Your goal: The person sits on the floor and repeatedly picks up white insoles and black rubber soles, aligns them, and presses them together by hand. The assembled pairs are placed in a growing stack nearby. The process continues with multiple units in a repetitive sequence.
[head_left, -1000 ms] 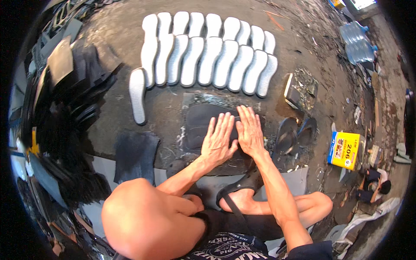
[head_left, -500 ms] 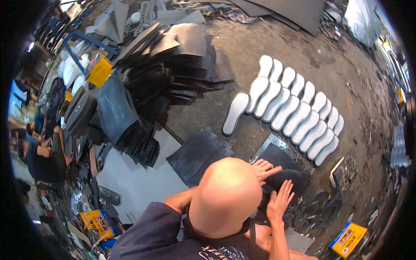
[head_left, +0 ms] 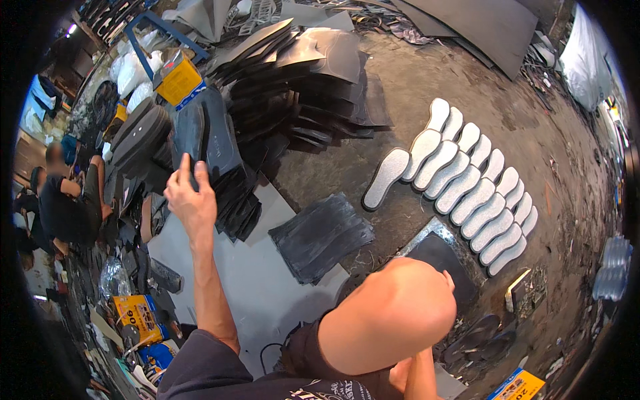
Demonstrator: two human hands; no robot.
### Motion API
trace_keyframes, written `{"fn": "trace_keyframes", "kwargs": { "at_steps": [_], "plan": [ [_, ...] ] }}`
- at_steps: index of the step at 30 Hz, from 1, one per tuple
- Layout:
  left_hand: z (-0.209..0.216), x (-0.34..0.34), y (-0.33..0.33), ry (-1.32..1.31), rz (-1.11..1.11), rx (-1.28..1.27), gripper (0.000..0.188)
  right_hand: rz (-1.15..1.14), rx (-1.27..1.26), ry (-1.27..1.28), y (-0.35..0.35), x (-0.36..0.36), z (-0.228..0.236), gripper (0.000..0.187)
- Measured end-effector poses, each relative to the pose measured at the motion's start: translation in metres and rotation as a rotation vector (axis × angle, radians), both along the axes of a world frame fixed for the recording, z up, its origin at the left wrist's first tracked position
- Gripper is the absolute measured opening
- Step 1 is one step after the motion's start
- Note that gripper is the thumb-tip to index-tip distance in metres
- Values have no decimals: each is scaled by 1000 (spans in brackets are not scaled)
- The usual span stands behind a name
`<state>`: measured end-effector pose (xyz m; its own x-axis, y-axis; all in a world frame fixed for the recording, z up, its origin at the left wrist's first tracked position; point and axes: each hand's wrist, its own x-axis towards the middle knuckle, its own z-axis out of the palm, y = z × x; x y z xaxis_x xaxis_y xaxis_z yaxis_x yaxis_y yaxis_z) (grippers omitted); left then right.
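My left hand (head_left: 191,199) is stretched out to the left, over a stack of black sheets (head_left: 223,143). Its fingers are apart, the fingertips at the lower end of a dark sole-shaped piece (head_left: 190,130) on the stack; whether they touch it I cannot tell. My right hand (head_left: 449,281) is mostly hidden behind my raised knee, with only fingertips showing at its right side. Beside them lies a black sheet (head_left: 443,257) on a shiny-edged board (head_left: 427,231). Left of this board, several flat black sheets (head_left: 320,237) lie in a pile.
Rows of white-topped soles (head_left: 460,183) lie on the floor at the right. Behind the left stack are a yellow-blue box (head_left: 179,80) and tall piles of dark sheets (head_left: 307,87). Black sandals (head_left: 480,337) lie lower right. A person (head_left: 70,207) sits far left.
My left hand has moved from the black sheet by my knee to the left stack, where a sole-shaped piece now shows. My knee now hides most of my right hand. The view has shifted.
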<state>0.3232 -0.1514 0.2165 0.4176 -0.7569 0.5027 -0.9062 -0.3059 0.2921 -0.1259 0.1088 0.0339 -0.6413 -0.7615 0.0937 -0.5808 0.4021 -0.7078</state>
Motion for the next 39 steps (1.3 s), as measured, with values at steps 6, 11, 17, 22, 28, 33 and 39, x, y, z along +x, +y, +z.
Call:
{"fn": "trace_keyframes", "kwargs": {
  "at_steps": [6, 11, 17, 22, 28, 33, 39],
  "plan": [
    [-47, -93, 50, -39, -615, -169, 48, 311, -77, 96, -76, 28, -35, 40],
    [-198, -117, 84, 289, -537, 455, 63, 575, 36, 61, -143, 92, -33, 46],
    [-229, -121, 90, 275, -465, 521, 84, 506, 200, 219, -183, 116, -67, 61],
    [-221, -106, 92, 329, -424, 535, 82, 452, 133, 43, -188, 129, -61, 48],
    [-220, -128, 90, 238, -456, 501, 68, 470, 193, -44, -200, 109, -48, 40],
    [-233, -157, 126, 257, -810, 430, 54, 501, 208, -2, -204, 110, -66, 29],
    [-246, -197, 156, 201, -892, 603, 63, 454, 250, 272, -204, 125, -75, 12]
  ]
}}
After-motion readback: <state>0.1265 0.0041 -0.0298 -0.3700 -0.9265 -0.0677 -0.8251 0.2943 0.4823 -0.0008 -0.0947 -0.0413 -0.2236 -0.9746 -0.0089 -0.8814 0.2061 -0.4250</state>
